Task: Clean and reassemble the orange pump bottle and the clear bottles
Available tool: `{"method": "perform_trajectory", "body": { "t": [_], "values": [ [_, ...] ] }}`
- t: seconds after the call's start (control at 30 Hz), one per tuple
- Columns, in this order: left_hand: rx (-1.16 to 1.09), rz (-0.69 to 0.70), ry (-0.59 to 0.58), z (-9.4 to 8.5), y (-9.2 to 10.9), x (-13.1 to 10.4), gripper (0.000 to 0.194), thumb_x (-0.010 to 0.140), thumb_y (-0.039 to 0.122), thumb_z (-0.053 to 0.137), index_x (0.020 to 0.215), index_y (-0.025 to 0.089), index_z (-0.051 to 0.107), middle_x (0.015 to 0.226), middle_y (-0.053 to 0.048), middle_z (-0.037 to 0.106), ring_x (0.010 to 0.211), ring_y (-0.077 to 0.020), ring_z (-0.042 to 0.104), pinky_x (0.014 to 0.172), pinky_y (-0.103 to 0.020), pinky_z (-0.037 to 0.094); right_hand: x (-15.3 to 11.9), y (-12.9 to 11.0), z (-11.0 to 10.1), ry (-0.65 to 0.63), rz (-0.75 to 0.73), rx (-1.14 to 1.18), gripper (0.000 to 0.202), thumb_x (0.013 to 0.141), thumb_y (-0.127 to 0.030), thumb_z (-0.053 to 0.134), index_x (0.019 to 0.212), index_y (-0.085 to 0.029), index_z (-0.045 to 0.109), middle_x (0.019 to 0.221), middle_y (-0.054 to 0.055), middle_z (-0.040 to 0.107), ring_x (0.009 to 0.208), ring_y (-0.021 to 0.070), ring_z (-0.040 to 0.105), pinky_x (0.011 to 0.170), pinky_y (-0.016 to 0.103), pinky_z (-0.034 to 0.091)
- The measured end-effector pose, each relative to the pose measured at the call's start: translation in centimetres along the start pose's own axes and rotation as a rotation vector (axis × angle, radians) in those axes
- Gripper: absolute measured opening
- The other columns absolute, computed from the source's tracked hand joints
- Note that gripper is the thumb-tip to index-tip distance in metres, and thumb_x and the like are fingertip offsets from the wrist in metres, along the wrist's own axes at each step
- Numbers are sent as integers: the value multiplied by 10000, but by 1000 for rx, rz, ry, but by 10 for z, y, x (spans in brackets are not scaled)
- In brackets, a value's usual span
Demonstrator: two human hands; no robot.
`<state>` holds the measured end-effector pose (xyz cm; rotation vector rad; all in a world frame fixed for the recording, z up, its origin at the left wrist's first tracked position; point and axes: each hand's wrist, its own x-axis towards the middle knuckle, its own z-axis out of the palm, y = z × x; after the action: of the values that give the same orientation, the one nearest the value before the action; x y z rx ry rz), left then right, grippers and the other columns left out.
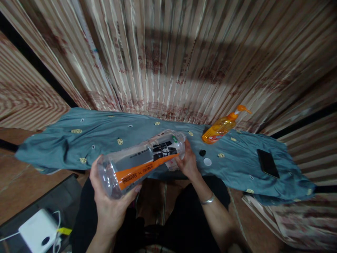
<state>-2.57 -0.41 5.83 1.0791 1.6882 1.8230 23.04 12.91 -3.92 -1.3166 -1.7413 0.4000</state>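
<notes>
While the left hand (108, 207) cups its base toward eight o'clock, the clear bottle (140, 163) slants over the teal cloth (59, 147), long axis aimed neck-first (the right hand (188, 162) clasping that end) at two.

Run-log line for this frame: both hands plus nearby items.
left hand: grips clear bottle by base; right hand: holds its neck; pose: tilted, above blue-green cloth; nearby: orange pump bottle, small black item, white disc
</notes>
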Motion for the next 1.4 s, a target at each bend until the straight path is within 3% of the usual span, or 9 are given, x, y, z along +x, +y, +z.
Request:
{"method": "perform_trajectory", "body": {
  "t": [0.23,0.4,0.57,0.73,1.4],
  "values": [
    [15,21,-3,0,1,0,1199,621,488,1113,1679,272,591,1701,-158,600,1614,-442,590,1389,-583,470,-1,2,1,29,3,-18,811,1046,-547,720,1743,-190,509,1662,228,744,1474,426,779,1223,613,672],
    [15,10,-1,0,0,0,1216,620,508,1117,1690,281,586,1707,-158,597,1596,-438,605,1377,-587,487,-1,1,1,24,-9,-24,813,1043,-528,690,1730,-139,499,1675,269,722,1490,442,773,1240,624,661],
    [26,11,-11,-1,-2,0,1223,640,547,1110,1705,286,570,1731,-161,585,1640,-452,570,1420,-610,424,-1,2,1,29,-19,-31,798,1046,-511,689,1732,-156,487,1675,263,726,1489,438,778,1241,633,661],
    [18,9,-11,-1,-1,0,1238,624,552,1119,1701,281,572,1698,-159,600,1618,-449,594,1397,-601,460,-2,3,2,37,-35,-34,794,1042,-487,685,1736,-159,483,1666,251,737,1478,429,785,1228,633,671],
    [11,5,-1,0,2,0,1197,617,500,1114,1671,279,590,1679,-146,604,1592,-431,611,1381,-579,488,-2,2,2,50,4,-34,834,1043,-633,679,1722,-178,516,1632,245,756,1447,440,789,1200,629,681]
  ]
}}
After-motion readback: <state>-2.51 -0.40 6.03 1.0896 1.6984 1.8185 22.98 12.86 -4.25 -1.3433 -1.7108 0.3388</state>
